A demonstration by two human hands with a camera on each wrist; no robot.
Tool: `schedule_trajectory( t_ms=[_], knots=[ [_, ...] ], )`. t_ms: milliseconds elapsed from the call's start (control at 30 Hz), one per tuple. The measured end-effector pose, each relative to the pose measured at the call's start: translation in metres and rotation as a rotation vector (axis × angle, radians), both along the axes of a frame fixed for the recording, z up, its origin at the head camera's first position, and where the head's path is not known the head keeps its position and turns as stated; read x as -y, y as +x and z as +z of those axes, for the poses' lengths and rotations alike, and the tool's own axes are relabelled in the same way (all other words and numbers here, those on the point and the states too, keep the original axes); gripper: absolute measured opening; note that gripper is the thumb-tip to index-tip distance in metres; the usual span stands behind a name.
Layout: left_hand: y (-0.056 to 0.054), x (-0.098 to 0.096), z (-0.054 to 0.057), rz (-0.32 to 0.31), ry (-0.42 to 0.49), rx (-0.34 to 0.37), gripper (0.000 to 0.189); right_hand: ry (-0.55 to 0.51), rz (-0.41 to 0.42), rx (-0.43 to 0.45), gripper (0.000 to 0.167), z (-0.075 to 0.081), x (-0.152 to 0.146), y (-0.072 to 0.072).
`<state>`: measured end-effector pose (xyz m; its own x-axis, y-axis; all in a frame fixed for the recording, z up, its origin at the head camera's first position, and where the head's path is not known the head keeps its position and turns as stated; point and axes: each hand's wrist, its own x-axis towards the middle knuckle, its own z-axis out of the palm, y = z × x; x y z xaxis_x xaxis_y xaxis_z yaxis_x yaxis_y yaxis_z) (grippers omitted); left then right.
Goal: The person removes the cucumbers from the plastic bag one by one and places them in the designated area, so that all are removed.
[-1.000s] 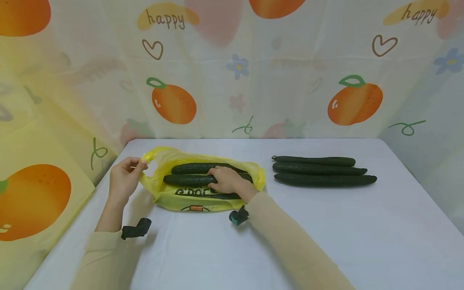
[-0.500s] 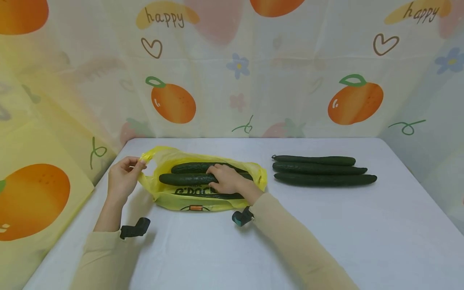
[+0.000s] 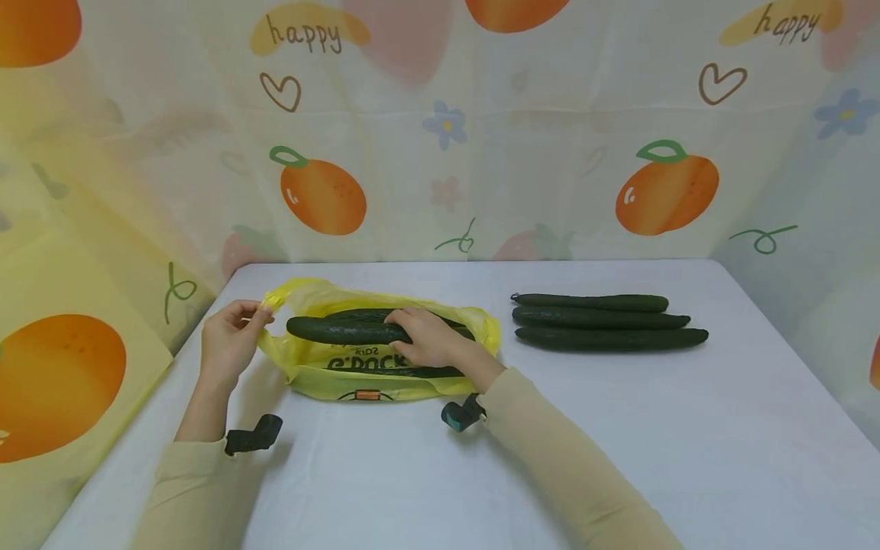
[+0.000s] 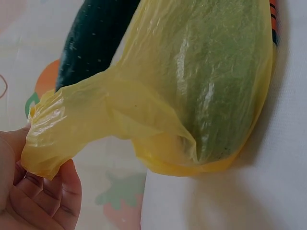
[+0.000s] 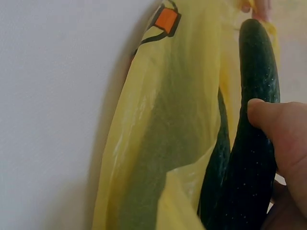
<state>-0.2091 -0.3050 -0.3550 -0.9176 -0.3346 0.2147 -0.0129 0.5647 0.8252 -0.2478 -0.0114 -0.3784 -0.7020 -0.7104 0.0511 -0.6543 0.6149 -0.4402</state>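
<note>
A yellow plastic bag (image 3: pixel 309 374) lies on its side on the table, its mouth spread wide. My left hand (image 3: pixel 230 340) pinches the bag's handle at the left end; the left wrist view shows the handle (image 4: pixel 53 139) between thumb and fingers. With my right hand (image 3: pixel 433 340) I grip a dark green cucumber (image 3: pixel 330 331), the thumb on its near side in the right wrist view. Its left end is raised over the bag's mouth. Behind it another cucumber (image 3: pixel 360 314) lies in the bag, partly hidden. Along the bag's front edge, a further cucumber (image 3: pixel 412 373) shows as a narrow strip.
To the right of the bag, a row of cucumbers lies side by side: a back one (image 3: pixel 598 303), a middle one (image 3: pixel 605 318) and a front one (image 3: pixel 612 339). A patterned cloth (image 3: pixel 522 176) hangs behind the white table (image 3: pixel 371 473).
The gripped cucumber has moved left and its left end has risen toward the bag's left rim. My left hand keeps its pinch on the handle. The row at right stays put.
</note>
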Motion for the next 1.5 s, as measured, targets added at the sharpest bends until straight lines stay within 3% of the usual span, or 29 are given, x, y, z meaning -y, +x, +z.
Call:
schedule_trajectory(
  t_ms=[400, 600, 833, 1000, 1200, 1500],
  knots=[
    [0.0, 0.002, -0.002, 0.023, -0.022, -0.001, 0.026, -0.101, 0.037, -0.053, 0.042, 0.014, 0.005, 0.011],
    [0.002, 0.001, -0.002, 0.042, -0.052, -0.011, 0.027, -0.124, 0.087, -0.123, 0.041, 0.023, 0.009, 0.017],
    [0.004, 0.002, -0.004, 0.003, -0.094, -0.066, 0.025, -0.131, 0.13, -0.211, 0.04, 0.037, 0.011, 0.025],
    [0.005, 0.001, -0.005, -0.021, -0.046, -0.095, 0.026, -0.131, 0.148, -0.284, 0.039, 0.044, 0.01, 0.029],
    [0.004, 0.0, -0.005, -0.009, -0.001, -0.076, 0.027, -0.137, 0.152, -0.378, 0.039, 0.055, 0.007, 0.032],
    [0.002, 0.0, -0.004, 0.05, -0.053, -0.017, 0.028, -0.131, 0.122, -0.401, 0.036, 0.066, -0.006, 0.033]
  ],
)
